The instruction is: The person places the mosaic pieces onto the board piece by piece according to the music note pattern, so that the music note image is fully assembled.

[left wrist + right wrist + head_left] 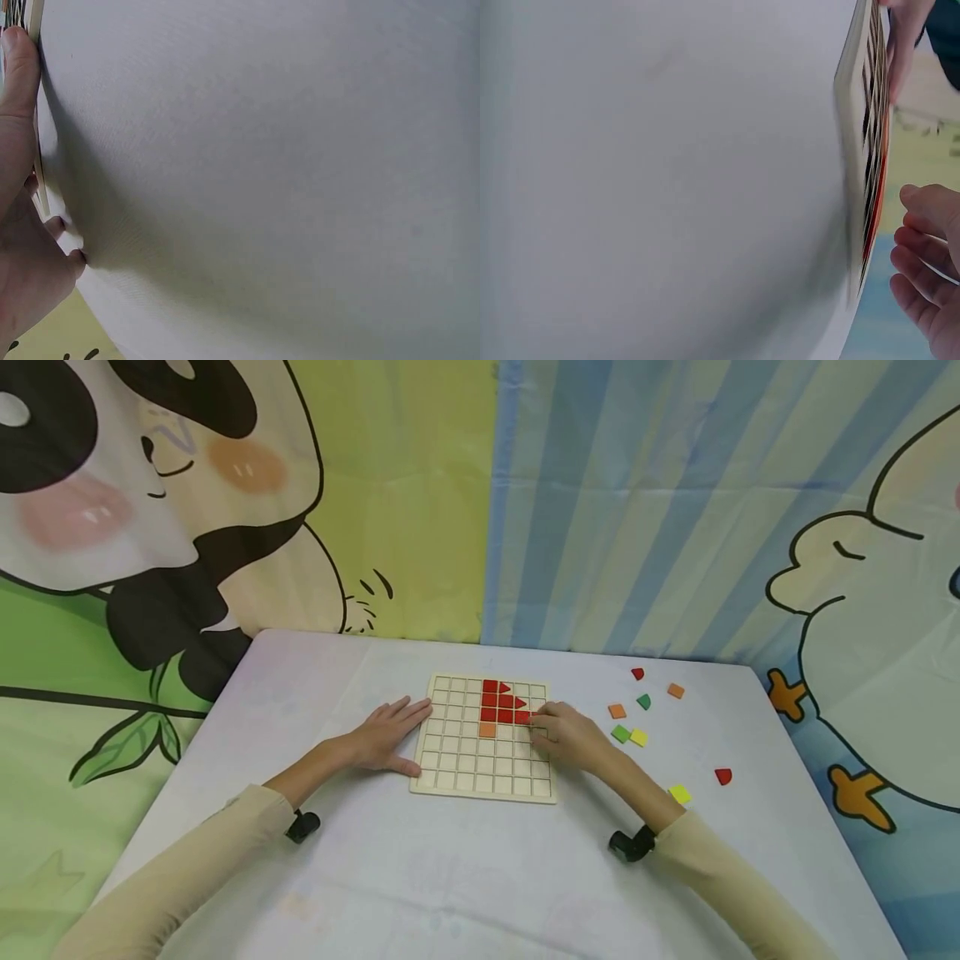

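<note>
A person's right hand (572, 737) bends over the right side of a gridded board (457, 768), fingertips beside red pieces (489, 700); whether they pinch one cannot be made out. The left hand (382, 739), fingers apart, touches the board's left edge. An orange square (487, 730) sits on the reds' near side. Loose coloured pieces (617, 711) lie right on the table (450, 877).
</note>
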The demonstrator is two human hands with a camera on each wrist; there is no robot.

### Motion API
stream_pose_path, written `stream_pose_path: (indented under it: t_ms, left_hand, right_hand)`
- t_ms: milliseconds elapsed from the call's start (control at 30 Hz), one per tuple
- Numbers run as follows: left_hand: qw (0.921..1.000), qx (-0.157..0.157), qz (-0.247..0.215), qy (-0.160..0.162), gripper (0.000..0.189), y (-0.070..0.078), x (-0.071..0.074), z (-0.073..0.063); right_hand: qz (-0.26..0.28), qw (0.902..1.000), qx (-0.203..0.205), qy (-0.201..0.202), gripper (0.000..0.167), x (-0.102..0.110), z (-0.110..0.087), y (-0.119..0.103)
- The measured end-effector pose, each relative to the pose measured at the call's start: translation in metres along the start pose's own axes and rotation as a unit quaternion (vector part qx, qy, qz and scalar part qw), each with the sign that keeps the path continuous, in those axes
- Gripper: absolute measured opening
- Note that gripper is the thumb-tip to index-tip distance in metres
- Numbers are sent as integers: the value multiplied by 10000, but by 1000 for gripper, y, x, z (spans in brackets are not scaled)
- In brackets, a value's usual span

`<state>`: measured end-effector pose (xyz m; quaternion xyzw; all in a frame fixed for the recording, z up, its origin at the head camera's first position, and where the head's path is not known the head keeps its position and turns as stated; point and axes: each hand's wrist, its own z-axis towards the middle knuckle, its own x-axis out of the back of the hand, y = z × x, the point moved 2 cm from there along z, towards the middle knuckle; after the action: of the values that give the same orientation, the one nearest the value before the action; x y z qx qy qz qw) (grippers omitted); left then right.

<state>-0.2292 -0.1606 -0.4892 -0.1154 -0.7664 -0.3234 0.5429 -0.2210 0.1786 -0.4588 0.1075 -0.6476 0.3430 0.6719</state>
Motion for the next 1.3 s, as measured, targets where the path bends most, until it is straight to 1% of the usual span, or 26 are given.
stream_pose_path:
  t_ms: [67, 167, 300, 367, 433, 533, 633, 867, 1033, 1200, 1300]
  left_hand:
    - [10000, -21, -11, 38, 113, 1, 1, 0]
    - [10000, 10, 7, 16, 113, 0, 2, 0]
    - [10000, -1, -20, 33, 113, -2, 1, 0]
    - [9999, -63, -77, 91, 113, -2, 1, 0]
    - [9998, -99, -119, 135, 113, -2, 2, -1]
    - [9998, -96, -104, 143, 112, -1, 2, -1]
    - [9999, -48, -63, 81, 111, -1, 2, 0]
    - [10000, -26, -70, 10, 112, 0, 0, 1]
    - [10000, -9, -67, 12, 113, -1, -1, 2]
    - [10000, -9, -50, 16, 113, -2, -2, 2]
    - [10000, 16, -41, -6, 114, -3, -2, 3]
  right_hand:
    - [-41, 9994, -344, 88, 32, 9, -16, 20]
    - [-115, 9959, -887, 154, 38, 21, -41, 49]
    - [-44, 9851, -1721, -7, 48, 29, -67, 78]
    - [-7, 9799, -1993, -127, 51, 31, -76, 86]
    - [21, 9783, -2065, -191, 52, 31, -81, 91]
    - [-42, 9794, -2012, -191, 50, 32, -85, 95]
    - [-113, 9797, -1996, -173, 49, 31, -87, 97]
    - [-76, 9782, -2064, -207, 49, 30, -88, 98]
    - [-33, 9763, -2137, -343, 51, 32, -86, 98]
    - [-54, 9764, -2121, -408, 51, 32, -85, 99]
    - [-49, 9781, -2045, -387, 48, 31, -84, 101]
